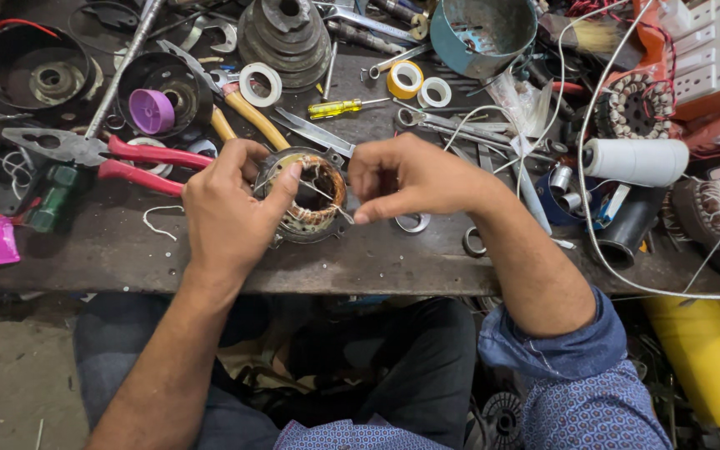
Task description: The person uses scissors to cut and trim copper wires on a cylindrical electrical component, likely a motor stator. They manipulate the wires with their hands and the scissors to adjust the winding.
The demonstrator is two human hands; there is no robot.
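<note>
**Lacing a wound stator by hand**

A round motor stator [306, 196] with copper windings is steadied at the near middle of the dark table [360, 262], just in front of the red-handled pliers [106, 154]. The left hand [227, 208] is closed around its left rim, thumb pressed onto the top of the coil. The right hand [414, 179] is pinched shut on a thin white thread [327, 196] that runs taut across the bore.

The step appears to be tying down the winding. It is best done with the thread kept under even tension, drawn along its own line rather than sideways, so that the enamelled wire is not scraped. The stator should be held flat while each loop is seated. Slack is probably fed from the white thread spool [635, 161] at the right.
</note>
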